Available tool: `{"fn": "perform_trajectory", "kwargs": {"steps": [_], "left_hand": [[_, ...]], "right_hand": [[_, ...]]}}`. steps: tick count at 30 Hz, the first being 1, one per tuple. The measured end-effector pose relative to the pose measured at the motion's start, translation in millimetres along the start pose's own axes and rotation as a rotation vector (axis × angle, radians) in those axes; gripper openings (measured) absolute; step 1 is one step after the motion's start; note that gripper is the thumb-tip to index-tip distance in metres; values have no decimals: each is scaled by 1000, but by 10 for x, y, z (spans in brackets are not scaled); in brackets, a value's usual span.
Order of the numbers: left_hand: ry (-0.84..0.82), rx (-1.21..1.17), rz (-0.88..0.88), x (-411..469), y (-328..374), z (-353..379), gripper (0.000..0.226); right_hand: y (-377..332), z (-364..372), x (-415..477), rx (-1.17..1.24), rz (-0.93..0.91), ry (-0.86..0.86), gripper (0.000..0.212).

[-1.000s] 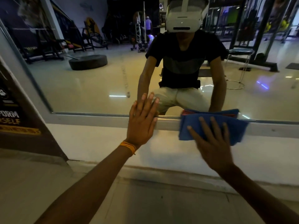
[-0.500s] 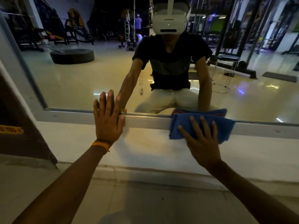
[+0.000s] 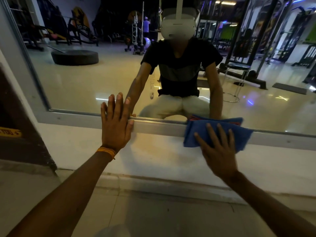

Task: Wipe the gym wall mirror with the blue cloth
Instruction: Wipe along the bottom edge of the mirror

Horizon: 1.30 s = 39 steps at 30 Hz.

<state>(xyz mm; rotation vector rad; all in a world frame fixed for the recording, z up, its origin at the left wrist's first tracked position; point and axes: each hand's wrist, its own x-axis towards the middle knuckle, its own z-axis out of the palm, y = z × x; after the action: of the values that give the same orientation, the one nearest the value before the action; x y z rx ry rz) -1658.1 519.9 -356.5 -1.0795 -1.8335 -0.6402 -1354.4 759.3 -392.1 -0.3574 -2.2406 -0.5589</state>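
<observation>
The wall mirror [image 3: 77,86] fills the upper view, edged by a grey metal frame [image 3: 162,127]. A folded blue cloth [image 3: 241,132] lies flat over the frame's bottom rail and the white wall beneath it. My right hand [image 3: 217,151] presses on the cloth with spread fingers, holding it against the wall. My left hand [image 3: 116,124], with an orange band at the wrist, rests flat and empty on the bottom rail to the cloth's left, its fingertips reaching onto the glass. The glass reflects me crouching.
White wall [image 3: 153,156] runs below the frame down to a step and the tiled floor [image 3: 153,216]. A dark poster panel [image 3: 18,127] stands at the left beside the mirror. Gym machines and a black tyre appear only as reflections.
My left hand has slid left along the bottom rail, away from my right hand. The cloth stays pressed on the bottom rail under my right hand.
</observation>
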Motion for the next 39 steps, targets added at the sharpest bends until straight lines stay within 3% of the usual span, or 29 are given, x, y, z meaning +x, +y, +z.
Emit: {"fn": "perform_trajectory", "kwargs": {"steps": [5,8,12,15,21,25,28,31,36,39], "left_hand": [[-34,-4,18,6,-41,-125,65],[-28,-30,22,15,-117,-195,65],[5,-46,-4,32,-154,-234,65],[1,-46,9,62,-105,-199,65],[-3,-2,31,58,-138,-80,67],[27,3,47,65,-171,12,67],[100,16,39,64,-144,96,66],[142,-48,-10,75,-56,144,65],[98,-78,77,30,-214,83,67],[50,-89,192,47,-452,-16,63]], "right_hand": [[-1056,202,643,52,-153,22,79],[-734,156,459,58,-152,32,85],[249,-92,-66,-43,-59,-8,103],[210,-96,-52,-13,-15,-27,86],[-1033,341,557,52,-121,3,64],[-477,327,197,22,3,82,66],[149,136,-161,-3,117,5,63],[17,61,-62,-6,163,-35,61],[-1116,273,574,43,-124,-44,66],[-1075,298,735,18,-221,18,65]]}}
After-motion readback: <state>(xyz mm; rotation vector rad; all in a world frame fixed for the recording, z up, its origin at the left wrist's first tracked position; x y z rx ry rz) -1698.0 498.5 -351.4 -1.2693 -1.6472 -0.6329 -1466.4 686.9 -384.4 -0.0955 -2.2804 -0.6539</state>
